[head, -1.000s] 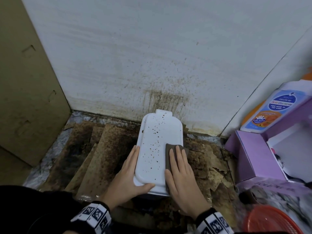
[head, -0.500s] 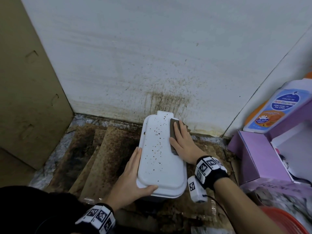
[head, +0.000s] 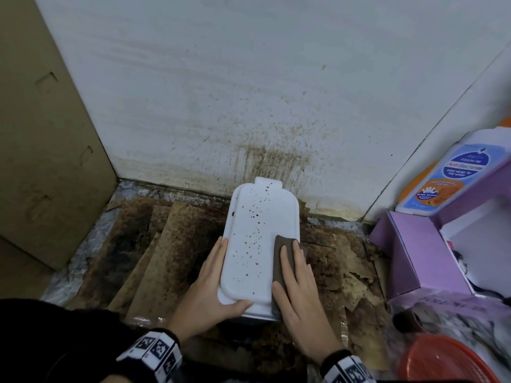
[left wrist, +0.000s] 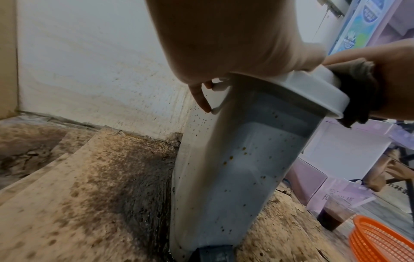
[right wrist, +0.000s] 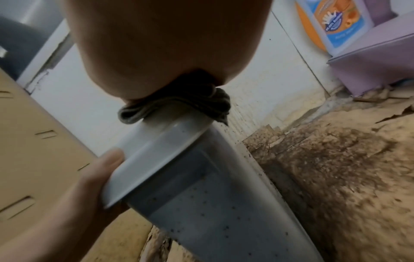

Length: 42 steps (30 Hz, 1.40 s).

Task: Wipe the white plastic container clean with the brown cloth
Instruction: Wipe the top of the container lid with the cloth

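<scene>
The white plastic container (head: 260, 239) stands on soiled cardboard, its lid dotted with brown specks. My left hand (head: 213, 280) grips its near left corner, thumb over the lid's near edge and fingers along the left side. In the left wrist view those fingers (left wrist: 199, 95) curl at a side clip of the container (left wrist: 246, 159). My right hand (head: 296, 277) lies flat with straight fingers on the brown cloth (head: 283, 250) and presses it onto the lid's near right part. The right wrist view shows the folded cloth (right wrist: 179, 104) squeezed between palm and lid.
A cardboard box (head: 41, 161) stands at the left, a stained white wall (head: 249, 106) behind. Dirty cardboard sheets (head: 166, 258) cover the floor. At the right are a purple box (head: 414, 258), a soap bottle (head: 453, 175), an orange basket (head: 442, 360) and a cup of dark liquid (left wrist: 333, 214).
My right hand slid the cloth up the lid's right side to its far end, then back to the near end. The left hand kept its hold.
</scene>
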{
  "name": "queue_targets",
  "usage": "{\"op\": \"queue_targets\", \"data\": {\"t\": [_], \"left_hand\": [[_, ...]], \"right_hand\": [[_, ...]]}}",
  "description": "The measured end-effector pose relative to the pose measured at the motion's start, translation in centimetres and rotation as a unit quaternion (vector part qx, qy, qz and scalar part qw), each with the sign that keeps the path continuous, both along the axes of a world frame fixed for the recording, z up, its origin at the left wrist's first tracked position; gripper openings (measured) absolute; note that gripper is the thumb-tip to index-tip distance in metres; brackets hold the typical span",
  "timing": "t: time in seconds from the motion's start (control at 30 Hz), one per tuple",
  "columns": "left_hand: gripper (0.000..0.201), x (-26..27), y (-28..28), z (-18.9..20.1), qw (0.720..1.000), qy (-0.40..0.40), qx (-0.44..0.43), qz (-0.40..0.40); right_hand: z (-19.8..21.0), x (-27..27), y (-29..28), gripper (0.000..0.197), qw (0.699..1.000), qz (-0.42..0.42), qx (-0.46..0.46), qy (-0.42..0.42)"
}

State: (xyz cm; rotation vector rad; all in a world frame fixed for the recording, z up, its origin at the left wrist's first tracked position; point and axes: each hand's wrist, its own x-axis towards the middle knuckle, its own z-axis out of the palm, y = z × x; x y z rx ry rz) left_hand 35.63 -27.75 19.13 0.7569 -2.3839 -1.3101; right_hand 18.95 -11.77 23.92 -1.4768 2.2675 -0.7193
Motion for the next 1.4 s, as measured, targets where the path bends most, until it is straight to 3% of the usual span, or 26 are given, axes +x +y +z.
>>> {"op": "queue_targets", "data": {"t": [0.23, 0.43, 0.6, 0.9, 1.17, 1.4], "left_hand": [[0.127, -0.2, 0.0, 0.1, 1.0, 0.001, 0.015, 0.004], [0.126, -0.1, 0.0, 0.4, 1.0, -0.006, 0.026, -0.001], [0.124, -0.3, -0.1, 0.9, 1.0, -0.003, 0.029, -0.001], [0.127, -0.1, 0.0, 0.6, 1.0, -0.003, 0.014, -0.001], [0.125, -0.1, 0.3, 0.0, 1.0, 0.009, 0.001, 0.005], [0.125, -0.2, 0.3, -0.1, 1.0, 0.008, 0.014, 0.009]], "right_hand": [[0.1, -2.8, -1.7, 0.064, 0.998, 0.04, 0.032, 0.037], [0.6, -9.9, -8.6, 0.067, 0.991, 0.066, 0.11, 0.05], [1.9, -11.8, -11.3, 0.068, 0.989, 0.065, 0.131, 0.027], [0.8, -7.9, -7.3, 0.064, 0.997, 0.043, 0.063, 0.001], [-0.8, 1.3, 0.8, 0.062, 0.999, -0.02, -0.046, 0.02], [-1.2, 2.5, 1.0, 0.062, 0.996, -0.054, -0.066, 0.036]]}}
